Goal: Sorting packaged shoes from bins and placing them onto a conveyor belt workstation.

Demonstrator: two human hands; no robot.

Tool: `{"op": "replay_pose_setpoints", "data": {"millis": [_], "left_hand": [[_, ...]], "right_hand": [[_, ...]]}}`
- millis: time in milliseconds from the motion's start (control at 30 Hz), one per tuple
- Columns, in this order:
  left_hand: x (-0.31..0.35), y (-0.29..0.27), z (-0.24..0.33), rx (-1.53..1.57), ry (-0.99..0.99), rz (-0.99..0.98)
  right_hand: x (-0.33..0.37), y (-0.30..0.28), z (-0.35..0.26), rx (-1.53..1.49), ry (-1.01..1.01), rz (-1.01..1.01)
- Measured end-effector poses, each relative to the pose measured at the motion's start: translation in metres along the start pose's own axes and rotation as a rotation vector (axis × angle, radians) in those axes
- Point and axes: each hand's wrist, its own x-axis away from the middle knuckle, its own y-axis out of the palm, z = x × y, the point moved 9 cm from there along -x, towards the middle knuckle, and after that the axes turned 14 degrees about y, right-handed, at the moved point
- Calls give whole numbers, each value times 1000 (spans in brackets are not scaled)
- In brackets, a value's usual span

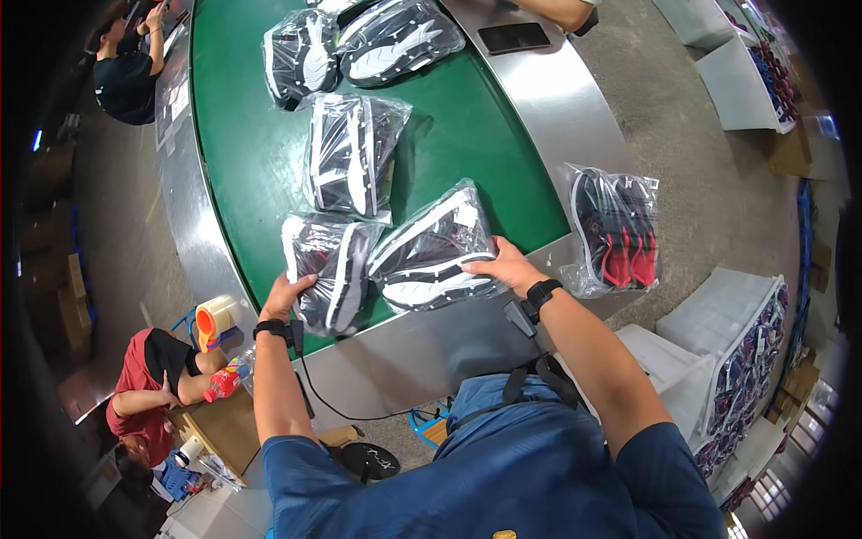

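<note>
Our fingers [505,246] are curled in on both sides, each thumb lying on top of the plastic. Our left hand [282,298] is partly closed on the edge of the left bag of shoes [346,260], though most of its fingers are tucked out of sight, so we can't tell how tight that squeeze is. Our right hand [514,268] has the outer edge of the right bag of shoes [431,295] between thumb and fingers, with the thumb over a white sole and only a small gap.

Both bags sit at the near end of the green belt [498,153], side by side, black shoes with white soles in clear wrap. Midway along the belt there's a middle bag [346,157], and up at its far end two more, a smaller bag [301,58] and a bigger bag [400,45].

Just off the belt's right side we've got a bag of black-and-red shoes [618,234], plus a phone [514,37] on the metal rim [575,117] farther up. Left of the belt's near end there's a tape roll [214,317], a bottle [226,377] and a person in a red top [135,370].
</note>
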Motion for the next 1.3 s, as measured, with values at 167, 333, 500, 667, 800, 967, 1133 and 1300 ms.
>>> {"op": "replay_pose_setpoints", "data": {"millis": [167, 333, 500, 667, 800, 967, 1133, 1300], "left_hand": [[42, 38, 25, 141, 286, 109], [106, 64, 69, -162, 598, 267], [194, 109, 81, -382, 1046, 541], [215, 139, 7, -496, 853, 522], [206, 128, -75, 66, 433, 577], [201, 197, -31, 30, 439, 420], [182, 227, 2, -478, 497, 472], [163, 209, -23, 117, 514, 355]], "right_hand": [[31, -3, -18, -47, -11, -82], [115, -31, -64, 189, -385, 132], [220, -43, -75, 725, -855, 562], [253, -37, 6, 1203, -1082, 494], [229, -62, 60, 978, -850, 289], [200, -108, 90, 589, -680, 715], [146, -108, 127, 352, -403, 588], [128, -107, 143, 234, -372, 516]]}}
